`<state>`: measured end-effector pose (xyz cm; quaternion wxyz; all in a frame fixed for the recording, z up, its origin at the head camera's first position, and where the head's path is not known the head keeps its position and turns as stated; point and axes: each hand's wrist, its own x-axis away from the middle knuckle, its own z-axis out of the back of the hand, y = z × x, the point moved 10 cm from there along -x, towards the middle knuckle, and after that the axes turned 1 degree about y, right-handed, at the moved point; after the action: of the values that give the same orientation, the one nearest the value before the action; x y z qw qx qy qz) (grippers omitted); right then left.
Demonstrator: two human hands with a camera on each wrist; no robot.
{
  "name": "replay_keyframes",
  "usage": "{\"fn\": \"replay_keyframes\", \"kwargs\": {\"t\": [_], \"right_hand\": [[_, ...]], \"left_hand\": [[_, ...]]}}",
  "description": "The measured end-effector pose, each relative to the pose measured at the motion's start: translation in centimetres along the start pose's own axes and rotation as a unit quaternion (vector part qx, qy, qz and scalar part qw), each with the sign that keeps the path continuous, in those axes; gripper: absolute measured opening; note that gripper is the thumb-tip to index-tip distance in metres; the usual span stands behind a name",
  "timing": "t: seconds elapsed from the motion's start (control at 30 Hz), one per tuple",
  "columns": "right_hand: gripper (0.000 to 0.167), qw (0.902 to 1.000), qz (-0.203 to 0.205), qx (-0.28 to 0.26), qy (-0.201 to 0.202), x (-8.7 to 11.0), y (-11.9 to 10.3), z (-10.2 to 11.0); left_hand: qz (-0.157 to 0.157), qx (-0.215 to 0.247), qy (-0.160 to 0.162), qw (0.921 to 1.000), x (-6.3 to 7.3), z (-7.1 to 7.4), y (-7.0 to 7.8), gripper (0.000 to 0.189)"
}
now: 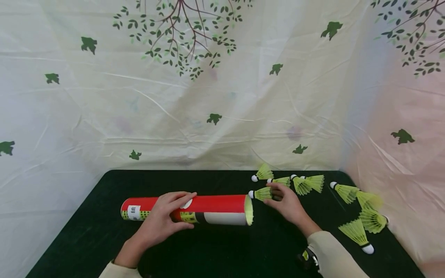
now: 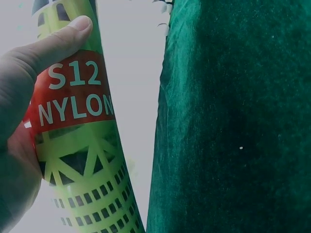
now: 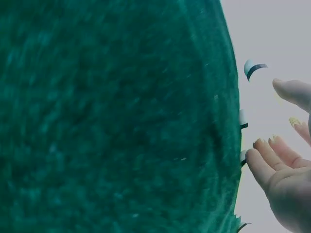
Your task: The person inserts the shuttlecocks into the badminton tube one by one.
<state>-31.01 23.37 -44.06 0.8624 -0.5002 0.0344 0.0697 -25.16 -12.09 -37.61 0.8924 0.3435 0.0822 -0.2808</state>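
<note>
My left hand (image 1: pixel 161 218) grips a red, yellow-green and grey shuttlecock tube (image 1: pixel 224 204) around its middle, the tube lying sideways. Close up in the left wrist view, the thumb (image 2: pixel 68 41) presses the tube (image 2: pixel 77 99) above the print "S12 NYLON". At the tube's right end, the round mouth (image 1: pixel 248 210) shows pale green. My right hand (image 1: pixel 288 204) pinches the skirt of a yellow nylon shuttlecock (image 1: pixel 260 194) between thumb and fingers, its white cork towards the tube. In the right wrist view this cork (image 3: pixel 250 68) shows; the skirt is washed out.
Behind the right hand lie several shuttlecocks, including one near the far edge (image 1: pixel 264 172) and an overlapping pair (image 1: pixel 313 183). More shuttlecocks (image 1: pixel 372 220) lie on the right side of the dark green table (image 1: pixel 215 251). A pale patterned curtain (image 1: pixel 180 108) hangs behind.
</note>
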Motion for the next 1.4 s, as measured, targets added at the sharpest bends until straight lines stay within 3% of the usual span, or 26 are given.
{"fn": "replay_keyframes", "kwargs": {"t": [0.23, 0.77, 1.0, 1.4], "right_hand": [[0.055, 0.9987, 0.015, -0.048, 0.007, 1.6, -2.6, 1.1], [0.054, 0.9951, 0.031, -0.067, 0.065, 7.2, -7.7, 4.7], [0.054, 0.9953, 0.053, -0.066, 0.048, 8.5, -9.4, 3.8], [0.059, 0.9934, 0.085, -0.077, 0.009, 7.9, -11.4, 0.5]], "left_hand": [[-0.001, 0.002, 0.003, 1.0, -0.1, 0.1, 0.0, 0.088], [0.003, -0.019, 0.009, 0.9998, -0.5, -0.1, -0.1, 0.09], [0.012, -0.022, 0.005, 0.9997, -0.4, -0.3, -0.2, 0.089], [0.006, -0.03, 0.006, 0.9995, -0.4, -0.7, -0.2, 0.09]]}}
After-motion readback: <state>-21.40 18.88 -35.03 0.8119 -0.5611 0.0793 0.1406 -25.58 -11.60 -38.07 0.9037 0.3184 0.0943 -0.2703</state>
